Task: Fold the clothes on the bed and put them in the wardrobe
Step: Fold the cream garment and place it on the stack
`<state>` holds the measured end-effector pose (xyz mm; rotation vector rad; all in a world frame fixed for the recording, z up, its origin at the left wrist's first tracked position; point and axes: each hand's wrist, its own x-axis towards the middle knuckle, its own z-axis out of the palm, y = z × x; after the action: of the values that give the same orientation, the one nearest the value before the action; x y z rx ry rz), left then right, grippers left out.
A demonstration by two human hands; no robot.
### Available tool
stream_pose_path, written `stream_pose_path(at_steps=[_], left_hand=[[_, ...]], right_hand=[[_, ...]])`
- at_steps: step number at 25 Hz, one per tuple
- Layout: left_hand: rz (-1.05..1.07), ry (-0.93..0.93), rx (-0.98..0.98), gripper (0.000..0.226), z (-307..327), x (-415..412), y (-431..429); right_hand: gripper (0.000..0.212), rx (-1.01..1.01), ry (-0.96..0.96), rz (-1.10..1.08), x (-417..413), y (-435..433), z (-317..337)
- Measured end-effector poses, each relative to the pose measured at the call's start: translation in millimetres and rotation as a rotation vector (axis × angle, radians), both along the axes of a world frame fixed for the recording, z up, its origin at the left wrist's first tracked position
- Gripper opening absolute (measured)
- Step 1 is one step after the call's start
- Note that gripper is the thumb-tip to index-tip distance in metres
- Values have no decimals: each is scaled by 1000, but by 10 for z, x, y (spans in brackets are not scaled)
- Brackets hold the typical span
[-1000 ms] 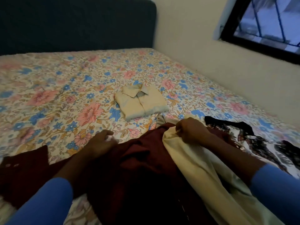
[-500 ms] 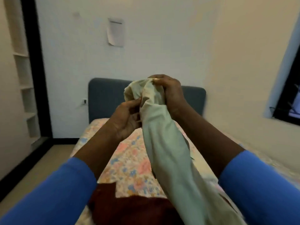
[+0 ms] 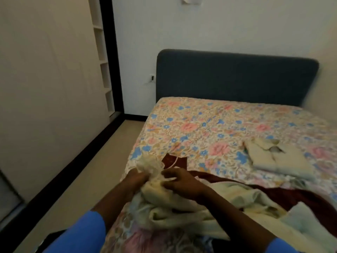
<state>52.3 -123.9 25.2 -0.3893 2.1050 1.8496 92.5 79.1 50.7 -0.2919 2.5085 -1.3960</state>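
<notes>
A crumpled cream garment (image 3: pixel 182 210) lies bunched at the near left edge of the bed (image 3: pixel 209 128), on top of a maroon garment (image 3: pixel 291 194). My left hand (image 3: pixel 135 177) grips its gathered end from the left. My right hand (image 3: pixel 179 183) pinches the same bunch of cloth from the right. Further right on the flowered sheet lies a folded beige shirt (image 3: pixel 279 157), collar up. The pale wardrobe (image 3: pixel 51 88) stands along the left wall with its sliding door shut in view.
A dark blue headboard (image 3: pixel 237 77) backs the bed against the far wall. Open white shelves (image 3: pixel 104 57) sit beside the wardrobe. A strip of beige floor (image 3: pixel 87 179) runs between bed and wardrobe, edged by a black track (image 3: pixel 60 178).
Both hands have brought the cream garment down from chest height onto the bed's near left edge. My view has swung down and to the left.
</notes>
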Motion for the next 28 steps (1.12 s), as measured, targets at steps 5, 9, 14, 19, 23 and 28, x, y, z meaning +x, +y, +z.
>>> stream_pose_path(at_steps=[5,9,14,19,23,28], left_hand=[[194,192,-560,94,-577,242,-388],[16,674,-793,41,-337,239,-254],[84,314,-387,69,-29,290,-3],[163,68,-265,21,-77,332,-286],[110,102,-515,44,-109,456,-728],[-237,60,-1111,44,-113,376,-1093]], right_hand=[[31,56,106,-351,-267,250,-299],[29,157,33,-363,-443,6,-301],[16,-414,-69,-183,-299,-285,-194],[14,-597,-442,158,-179,-499,-336],[23,66,52,-153,-726,-343,-395],[90,141,-201,3,-1325,-816,-360]])
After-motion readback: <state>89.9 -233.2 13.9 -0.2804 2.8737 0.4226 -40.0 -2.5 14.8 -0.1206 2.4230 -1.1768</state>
